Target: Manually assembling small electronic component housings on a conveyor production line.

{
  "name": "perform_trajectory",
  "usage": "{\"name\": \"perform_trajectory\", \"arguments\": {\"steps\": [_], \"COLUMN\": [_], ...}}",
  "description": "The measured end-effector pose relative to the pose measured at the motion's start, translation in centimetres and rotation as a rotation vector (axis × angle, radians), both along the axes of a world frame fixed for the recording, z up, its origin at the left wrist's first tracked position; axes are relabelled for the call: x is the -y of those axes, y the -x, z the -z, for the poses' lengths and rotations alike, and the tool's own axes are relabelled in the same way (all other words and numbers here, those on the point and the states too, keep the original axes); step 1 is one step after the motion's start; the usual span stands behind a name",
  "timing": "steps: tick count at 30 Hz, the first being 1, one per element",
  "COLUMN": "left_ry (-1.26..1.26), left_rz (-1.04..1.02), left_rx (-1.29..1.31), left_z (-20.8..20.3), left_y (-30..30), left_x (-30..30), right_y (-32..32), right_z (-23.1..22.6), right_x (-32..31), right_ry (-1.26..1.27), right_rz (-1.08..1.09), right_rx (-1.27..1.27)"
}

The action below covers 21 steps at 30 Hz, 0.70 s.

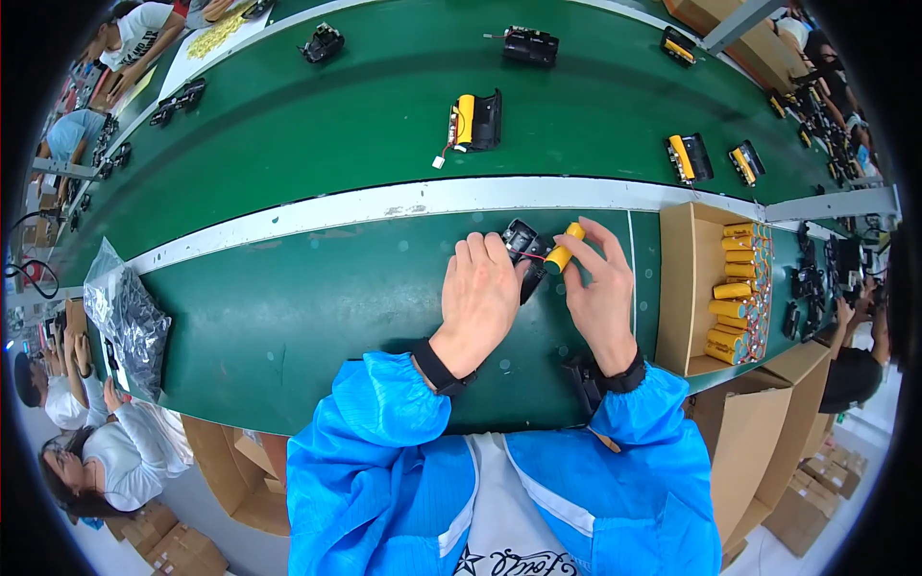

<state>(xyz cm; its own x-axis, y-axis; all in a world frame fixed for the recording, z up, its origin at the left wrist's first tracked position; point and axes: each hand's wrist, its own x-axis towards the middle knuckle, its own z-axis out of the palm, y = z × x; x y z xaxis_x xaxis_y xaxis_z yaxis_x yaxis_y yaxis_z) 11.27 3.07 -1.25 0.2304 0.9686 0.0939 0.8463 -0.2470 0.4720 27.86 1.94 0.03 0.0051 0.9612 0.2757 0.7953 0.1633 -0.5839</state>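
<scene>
Over the near green bench, my left hand [480,298] is closed around a small black plastic housing [520,238], whose inside faces up. Beside it, my right hand [599,288] pinches a yellow cylindrical battery [565,248] between thumb and fingers, tilted and just right of the housing. A thin red wire runs between the battery and the housing. Part of the housing is hidden under my left fingers. Near my right wrist, a dark object [583,382] lies on the bench, partly covered by my sleeve.
An open cardboard box [679,288] of yellow batteries with wires stands on the right. Beyond the white rail [384,206], a green belt [317,115] carries several black housings, some with yellow batteries. At left lies a clear plastic bag [130,312] of dark parts. Co-workers sit on both sides.
</scene>
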Motion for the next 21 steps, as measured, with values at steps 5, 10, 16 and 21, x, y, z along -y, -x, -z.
{"name": "perform_trajectory", "arguments": {"steps": [5,10,16,21], "left_ry": [0.018,0.004,0.030,0.008], "left_rz": [-0.021,-0.045,-0.074,-0.012], "left_rx": [-0.002,-0.018,-0.057,0.029], "left_z": [0.6,0.6,0.2,0.8], "left_y": [0.1,0.1,-0.4,1.2], "left_x": [0.0,0.1,0.7,1.2], "right_y": [0.7,0.8,2.2,3.6], "right_z": [-1.1,-0.3,0.5,0.7], "right_x": [0.4,0.6,1.4,1.8], "right_ry": [0.096,0.047,-0.070,-0.061], "right_rz": [-0.043,-0.090,-0.104,-0.101], "right_rx": [-0.203,-0.123,-0.162,-0.223]}}
